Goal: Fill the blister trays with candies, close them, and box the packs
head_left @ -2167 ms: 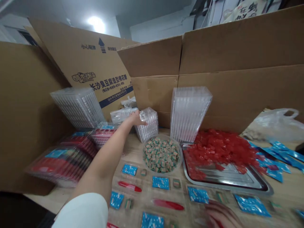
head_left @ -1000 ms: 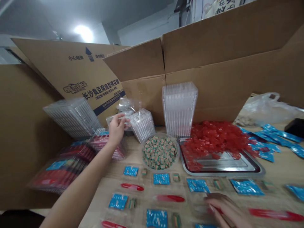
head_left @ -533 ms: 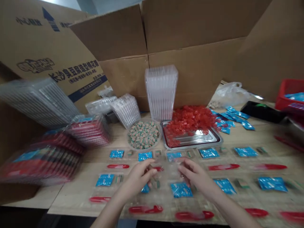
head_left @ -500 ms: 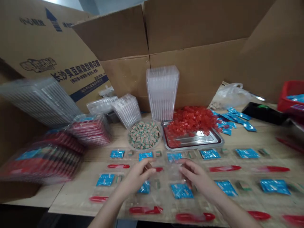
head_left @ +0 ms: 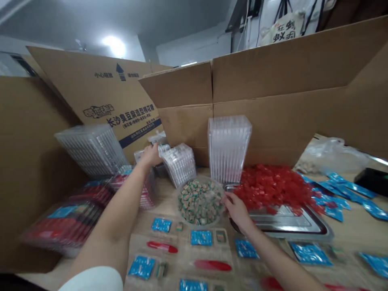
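Observation:
My left hand (head_left: 151, 155) reaches far out to some clear plastic packaging (head_left: 163, 148) at the back left; its fingertips are partly hidden, so its grip is unclear. Beside it leans a stack of clear plastic trays (head_left: 181, 165). At the right rim of a round clear bowl (head_left: 198, 202) full of small wrapped pieces is my right hand (head_left: 236, 208). Its fingers are pinched on what looks like a thin clear plastic piece (head_left: 214, 195) over the bowl. In front lie clear trays holding blue sachets (head_left: 201, 238), small wrapped pieces and red plastic items (head_left: 212, 265).
A heap of red wrapped pieces (head_left: 273, 188) covers part of a metal tray (head_left: 287, 222). A tall stack of clear trays (head_left: 229, 149) stands against the cardboard (head_left: 287, 125). Packed trays (head_left: 65, 222) pile up at left. Loose blue sachets (head_left: 336, 194) and a plastic bag (head_left: 336, 155) lie right.
The view has tilted up and turned left. My left hand has gone from the front trays to the back left; my right hand has moved to the bowl's rim.

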{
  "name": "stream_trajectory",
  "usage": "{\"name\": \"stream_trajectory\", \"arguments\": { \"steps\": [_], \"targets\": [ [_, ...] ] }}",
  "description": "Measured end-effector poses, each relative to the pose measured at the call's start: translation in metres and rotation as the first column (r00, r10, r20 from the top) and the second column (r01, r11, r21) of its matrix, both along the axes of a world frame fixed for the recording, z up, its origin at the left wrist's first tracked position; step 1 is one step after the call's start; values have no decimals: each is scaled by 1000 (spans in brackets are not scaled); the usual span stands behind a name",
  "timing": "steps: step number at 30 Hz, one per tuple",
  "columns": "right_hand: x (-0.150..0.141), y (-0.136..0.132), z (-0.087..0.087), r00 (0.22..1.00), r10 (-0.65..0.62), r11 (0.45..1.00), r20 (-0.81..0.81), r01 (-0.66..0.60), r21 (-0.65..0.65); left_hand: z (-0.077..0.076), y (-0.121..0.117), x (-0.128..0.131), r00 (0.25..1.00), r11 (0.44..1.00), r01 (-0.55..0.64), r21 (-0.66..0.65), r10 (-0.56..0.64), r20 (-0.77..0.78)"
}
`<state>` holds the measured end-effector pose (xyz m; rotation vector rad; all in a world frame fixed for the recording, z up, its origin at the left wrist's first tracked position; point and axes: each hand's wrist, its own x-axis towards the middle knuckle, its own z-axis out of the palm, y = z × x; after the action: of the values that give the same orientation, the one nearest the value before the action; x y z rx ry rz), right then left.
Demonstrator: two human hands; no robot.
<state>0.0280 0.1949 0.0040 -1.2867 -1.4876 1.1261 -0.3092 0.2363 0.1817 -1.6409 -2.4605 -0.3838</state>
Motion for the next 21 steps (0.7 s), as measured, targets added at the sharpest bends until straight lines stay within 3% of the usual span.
{"name": "stream_trajectory", "arguments": {
  "steps": [3,5,9,13,15,18,21],
  "targets": [
    [7,2,-9,970,-113,937,215,32,348,6,13,-33,995,982,-97,-161,91,-47],
    [14,-3,-8,943,-140,877,302,-23,479,4,22,-49,989,962,-138,-234,124,-77],
    [29,-16,6,932,-82,842,353,-124,525,-2,35,-66,988,940,-137,-313,105,-117],
    [41,-27,16,944,-10,867,330,-157,474,10,35,-76,994,940,-26,-340,-12,-108],
    [44,-33,18,952,14,884,304,-154,441,23,29,-78,993,954,-7,-301,-30,-118],
    [46,-43,26,965,61,905,254,-161,394,49,15,-67,983,990,-71,-120,49,-178],
    [43,-56,46,974,168,930,155,-208,302,64,-11,-24,965,986,-87,144,119,-232]
  ]
}}
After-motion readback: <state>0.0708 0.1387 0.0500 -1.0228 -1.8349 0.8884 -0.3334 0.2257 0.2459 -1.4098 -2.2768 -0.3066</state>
